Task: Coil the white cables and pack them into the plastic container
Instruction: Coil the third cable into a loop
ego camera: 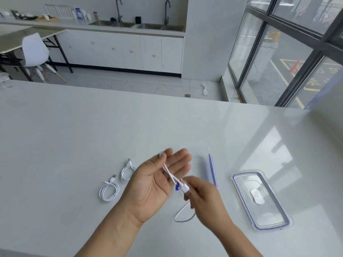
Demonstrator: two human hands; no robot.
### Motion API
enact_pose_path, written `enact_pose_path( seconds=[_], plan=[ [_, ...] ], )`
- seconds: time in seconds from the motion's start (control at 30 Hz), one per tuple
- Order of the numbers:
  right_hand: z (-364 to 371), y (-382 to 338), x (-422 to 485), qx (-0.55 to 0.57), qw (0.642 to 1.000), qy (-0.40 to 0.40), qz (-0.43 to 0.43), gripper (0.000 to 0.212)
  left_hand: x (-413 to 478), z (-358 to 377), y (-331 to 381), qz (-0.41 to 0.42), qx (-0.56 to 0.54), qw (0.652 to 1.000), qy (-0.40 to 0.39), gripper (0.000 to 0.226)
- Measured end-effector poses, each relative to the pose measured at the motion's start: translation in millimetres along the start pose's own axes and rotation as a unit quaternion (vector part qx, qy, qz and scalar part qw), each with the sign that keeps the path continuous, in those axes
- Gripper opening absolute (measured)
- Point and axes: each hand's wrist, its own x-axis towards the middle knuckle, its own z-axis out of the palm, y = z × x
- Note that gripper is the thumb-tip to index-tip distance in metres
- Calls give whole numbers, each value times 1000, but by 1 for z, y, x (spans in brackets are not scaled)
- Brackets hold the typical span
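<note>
- coiling under way: left hand [157, 180] lies palm-up and slack, white cable [171, 176] draped across its fingers; right hand [202, 195] pinches the plug end
- two coiled cables [109, 191] wait on the table [74, 136]; plastic container [204, 164] just behind the hands, lid [259, 199] off beside it
- next, likely: wind the trailing loop [183, 214] round the fingers without letting it spring

I read this as an office pantry or break room: a far counter [104, 27] with two steel sinks [137, 25] and tall faucets [118, 8], white cabinets [130, 52] beneath, a white chair [35, 51] at a far-left table [27, 34], and large windows [289, 45] on the right.
</note>
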Motion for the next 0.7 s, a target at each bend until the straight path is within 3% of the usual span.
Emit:
enact_pose_path(
  seconds=[0.1,0.2,0.3,0.37,0.57,0.7],
  plan=[
    [8,4,-23,-85,995,-40,-20,13,5,0,10,79,7,996,47,22],
    [12,-1,-35,-84,994,-64,0,16,7,-6,12,149,67,982,95,20],
    [2,-17,-35,-106,994,-24,-27,5,6,-15,5,210,165,954,135,21],
    [-12,-31,-32,-135,988,10,-76,9,4,-19,0,217,253,931,147,20],
    [-47,-64,2,-183,966,45,-179,11,-4,-15,-6,41,415,904,94,24],
    [-50,-60,28,-99,987,28,-126,9,-9,-2,-7,-68,370,926,23,51]
  ],
)
